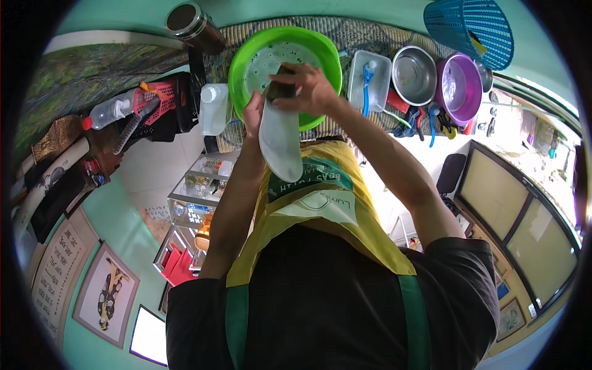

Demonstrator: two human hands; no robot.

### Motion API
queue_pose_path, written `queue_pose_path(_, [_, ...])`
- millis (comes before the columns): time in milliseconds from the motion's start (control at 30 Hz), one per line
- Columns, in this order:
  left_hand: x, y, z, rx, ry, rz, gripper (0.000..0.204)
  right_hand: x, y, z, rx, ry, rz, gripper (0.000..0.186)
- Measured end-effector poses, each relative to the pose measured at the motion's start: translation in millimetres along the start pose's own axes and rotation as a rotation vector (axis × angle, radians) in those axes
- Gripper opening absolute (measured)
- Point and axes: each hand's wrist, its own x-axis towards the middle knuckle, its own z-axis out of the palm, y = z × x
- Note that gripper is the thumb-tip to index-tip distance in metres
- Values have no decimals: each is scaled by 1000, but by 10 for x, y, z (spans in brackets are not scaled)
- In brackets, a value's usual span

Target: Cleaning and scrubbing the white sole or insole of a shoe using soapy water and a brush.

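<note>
Over the near part of a green basin holding sudsy water, both my hands are closed on a long, pale, slightly see-through piece with a rounded lower end, shaped like a shoe insole. My left hand grips its left edge near the top. My right hand has its fingers bent around a dark brown patch at the upper end. Whether that patch is part of the pale piece or a separate pad, I cannot tell. The lower end hangs toward my yellow and green apron.
Left of the basin stand a translucent jug and a dark tumbler. To its right are a clear tray with a blue brush, a steel bowl, a purple basin, several hand tools and a blue basket.
</note>
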Motion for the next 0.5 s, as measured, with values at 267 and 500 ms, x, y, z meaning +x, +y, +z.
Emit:
queue_pose_path(267, [6,87,-334,-177,-210,10,68,-70,-88,64,266,0,-224,64])
queue_pose_path(500, [-22,95,-138,-23,53,-17,69,-148,-25,82,145,37,-166,65])
